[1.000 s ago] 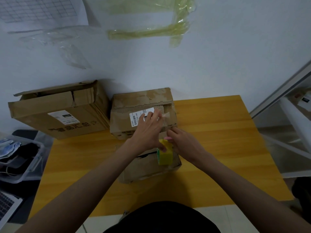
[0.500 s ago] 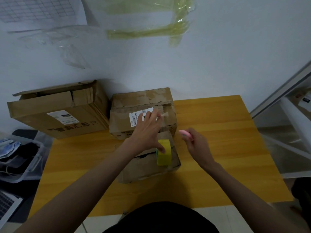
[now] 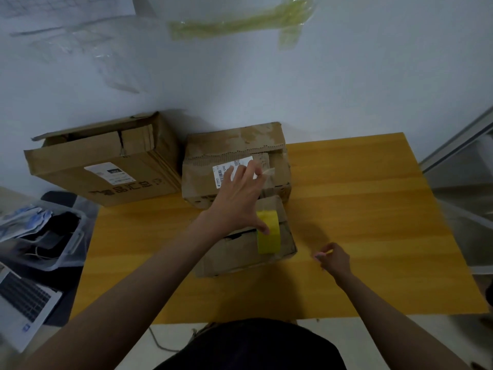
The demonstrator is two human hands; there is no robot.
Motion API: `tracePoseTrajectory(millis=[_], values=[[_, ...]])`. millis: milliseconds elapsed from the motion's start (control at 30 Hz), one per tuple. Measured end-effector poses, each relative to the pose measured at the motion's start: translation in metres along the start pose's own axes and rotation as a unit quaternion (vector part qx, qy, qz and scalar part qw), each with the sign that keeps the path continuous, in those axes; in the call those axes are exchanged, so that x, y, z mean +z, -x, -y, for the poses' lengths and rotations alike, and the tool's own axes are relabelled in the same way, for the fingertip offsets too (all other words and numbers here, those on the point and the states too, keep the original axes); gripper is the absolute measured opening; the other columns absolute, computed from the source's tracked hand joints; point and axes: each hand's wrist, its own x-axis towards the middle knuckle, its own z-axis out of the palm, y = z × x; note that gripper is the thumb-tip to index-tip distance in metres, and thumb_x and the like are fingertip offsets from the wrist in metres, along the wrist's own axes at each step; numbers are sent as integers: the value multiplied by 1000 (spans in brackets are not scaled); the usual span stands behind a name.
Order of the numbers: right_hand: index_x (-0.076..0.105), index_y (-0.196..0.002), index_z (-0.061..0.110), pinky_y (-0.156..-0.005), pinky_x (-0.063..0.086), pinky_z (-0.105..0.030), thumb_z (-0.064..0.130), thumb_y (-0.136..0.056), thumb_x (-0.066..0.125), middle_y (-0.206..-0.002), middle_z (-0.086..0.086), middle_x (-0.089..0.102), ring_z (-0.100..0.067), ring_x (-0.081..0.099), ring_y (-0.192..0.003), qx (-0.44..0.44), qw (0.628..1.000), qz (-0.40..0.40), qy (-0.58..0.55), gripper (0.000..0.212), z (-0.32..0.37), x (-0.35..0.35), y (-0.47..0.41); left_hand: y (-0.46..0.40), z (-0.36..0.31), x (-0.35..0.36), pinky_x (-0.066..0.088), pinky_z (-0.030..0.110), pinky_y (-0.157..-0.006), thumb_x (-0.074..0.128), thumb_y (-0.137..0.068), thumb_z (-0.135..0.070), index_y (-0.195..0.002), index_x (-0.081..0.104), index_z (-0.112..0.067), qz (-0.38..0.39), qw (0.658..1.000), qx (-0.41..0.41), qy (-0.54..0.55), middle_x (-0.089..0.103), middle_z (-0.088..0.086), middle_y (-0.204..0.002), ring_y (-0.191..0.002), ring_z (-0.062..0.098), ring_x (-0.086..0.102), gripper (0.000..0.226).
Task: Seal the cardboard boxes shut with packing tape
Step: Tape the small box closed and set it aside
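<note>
A small flat cardboard box [image 3: 240, 253] lies on the yellow table [image 3: 368, 209] in front of me. On its top stands a yellow roll of packing tape [image 3: 269, 237]. My left hand [image 3: 237, 204] reaches over this box with its thumb against the roll, and its fingertips hold a clear strip of tape [image 3: 268, 172] pulled up toward the labelled box [image 3: 202, 182] behind. My right hand [image 3: 334, 260] hovers low over the table to the right of the small box, pinching a small pink object [image 3: 318, 254].
A larger box [image 3: 106, 169] with loose flaps stands at the back left against the white wall. Off the table's left edge are a clear plastic bin [image 3: 72, 241] and an open laptop [image 3: 24, 303]. Bare tabletop lies to the right.
My right hand has left the tape roll and drawn back to the right and toward me with the pink object. My left hand stays on the roll and strip.
</note>
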Motion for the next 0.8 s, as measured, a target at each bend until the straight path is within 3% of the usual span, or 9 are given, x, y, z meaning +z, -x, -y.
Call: tracePoseTrajectory(millis=[67,133,167,233,300,433,600,700,800], values=[[60,-92,7,-81,53,-44,17,-85,75,-108,-22,65,-37,61,-97,-4,995,35,92,19,10,-4,4,2,0,1,24,53,-120,74,-51,-86,-149,34,-16,-14,1000,6,-2,26,5,-141,-131,27,29,127],[63,-113,7,-88,46,-41,22,-85,73,-125,-20,54,-40,51,-116,-37,986,7,162,33,28,-9,9,3,1,2,25,53,-119,75,-49,-86,-148,35,-17,-25,1000,11,4,28,5,-140,-130,28,31,126],[63,-117,11,-88,45,-41,24,-88,71,-126,-19,52,-40,50,-120,-76,989,-26,122,32,41,-11,13,4,1,2,25,54,-119,76,-49,-86,-149,35,-19,-30,999,13,8,29,5,-139,-130,28,32,127],[69,-112,17,-83,48,-42,27,-95,65,-114,-12,61,-32,59,-109,-167,982,-37,-83,20,78,-19,31,5,2,3,26,54,-118,77,-47,-85,-151,33,-23,-41,999,17,14,29,4,-138,-129,27,33,129],[73,-108,20,-75,50,-37,39,-100,57,-99,-1,68,-20,62,-92,-201,947,78,-238,27,121,-30,55,7,1,3,27,54,-118,79,-46,-83,-151,33,-25,-55,998,24,13,30,4,-139,-129,27,34,128],[72,-116,34,-81,51,-27,63,-87,62,-105,16,72,-5,64,-95,-260,913,259,-178,42,172,-46,91,9,-2,0,26,55,-119,83,-45,-78,-147,39,-28,-89,995,38,10,32,5,-143,-134,29,33,123],[72,-119,15,-76,49,-26,43,-86,74,-114,5,73,-9,66,-98,-239,906,295,-187,43,180,-35,78,9,-4,-3,28,59,-117,89,-40,-71,-141,46,-27,-132,990,54,5,39,9,-142,-134,31,38,118],[66,-124,8,-72,51,-26,40,-78,84,-109,-10,69,-20,64,-96,-201,905,309,-215,58,179,-34,66,9,-5,-2,29,60,-117,89,-39,-71,-142,44,-28,-135,989,54,-2,39,9,-143,-134,32,38,120],[73,-116,12,-78,52,-27,31,-84,80,-117,-13,71,-21,66,-100,-207,900,333,-189,38,182,-38,63,7,-3,-1,28,61,-117,89,-39,-72,-144,43,-29,-128,991,46,0,36,8,-146,-137,32,34,122]])
